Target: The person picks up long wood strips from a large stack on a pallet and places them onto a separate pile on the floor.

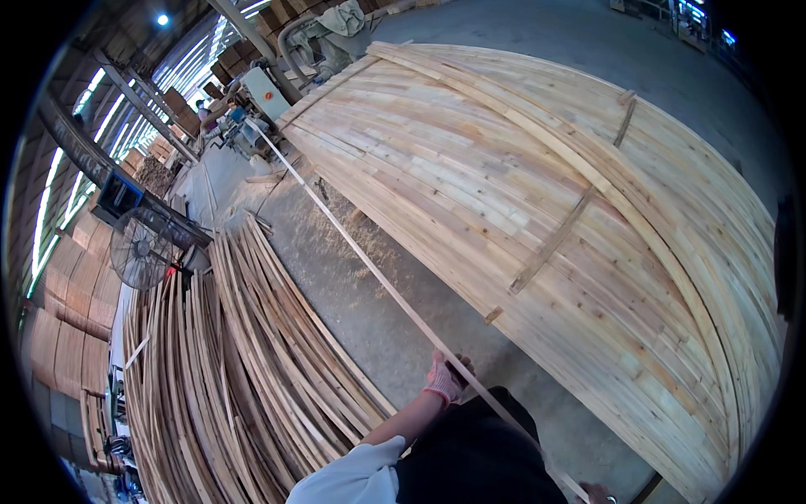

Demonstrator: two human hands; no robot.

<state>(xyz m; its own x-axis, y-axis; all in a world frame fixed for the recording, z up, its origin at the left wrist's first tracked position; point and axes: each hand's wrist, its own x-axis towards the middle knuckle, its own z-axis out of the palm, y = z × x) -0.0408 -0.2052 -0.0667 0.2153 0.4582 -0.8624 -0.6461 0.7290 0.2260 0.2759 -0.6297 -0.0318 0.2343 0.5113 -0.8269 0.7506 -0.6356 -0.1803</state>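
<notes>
Gripping a long wooden strip (395, 291), the gloved left hand (447, 376) hangs between piled battens (252, 353) and stacked boards (470, 185), while the cropped right hand's (598, 494) hold is unclear

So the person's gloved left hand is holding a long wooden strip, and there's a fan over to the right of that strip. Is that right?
Not quite: the fan is to the left of the strip, as the head view shows. The gloved left hand does hold that long strip.
</notes>
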